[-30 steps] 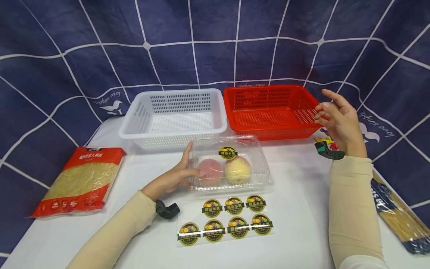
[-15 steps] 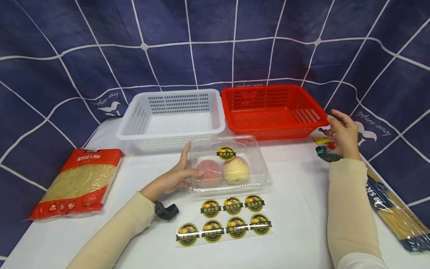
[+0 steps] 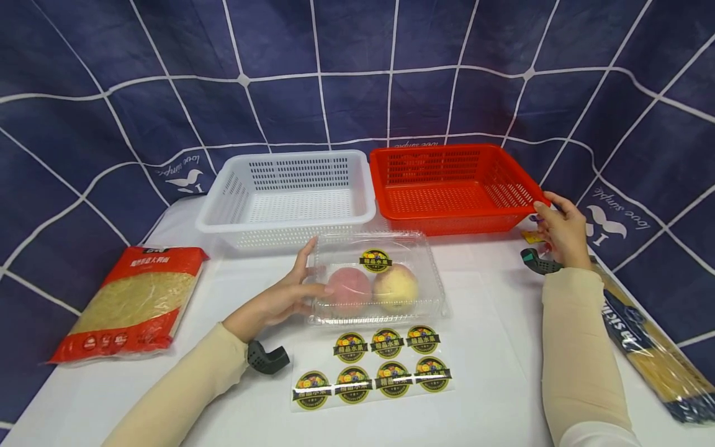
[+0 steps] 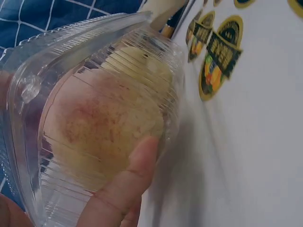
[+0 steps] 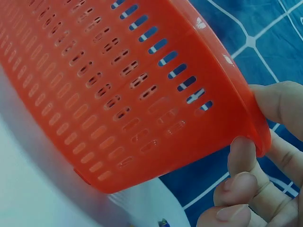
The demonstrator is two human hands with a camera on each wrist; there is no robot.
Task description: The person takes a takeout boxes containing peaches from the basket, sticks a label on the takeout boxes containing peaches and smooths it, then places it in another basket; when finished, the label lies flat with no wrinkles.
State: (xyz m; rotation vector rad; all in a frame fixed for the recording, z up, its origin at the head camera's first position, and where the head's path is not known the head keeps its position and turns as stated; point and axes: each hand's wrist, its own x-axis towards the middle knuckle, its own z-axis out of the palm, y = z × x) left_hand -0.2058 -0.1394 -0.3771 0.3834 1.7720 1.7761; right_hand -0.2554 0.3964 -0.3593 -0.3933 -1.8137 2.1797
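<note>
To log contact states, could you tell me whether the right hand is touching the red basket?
Touching. The right wrist view shows the right hand with its fingertips curled against the corner rim of the red basket.

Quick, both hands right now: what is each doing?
Left hand: grips the clamshell, thumb on its lid.
Right hand: fingers pinch the red basket corner.
</note>
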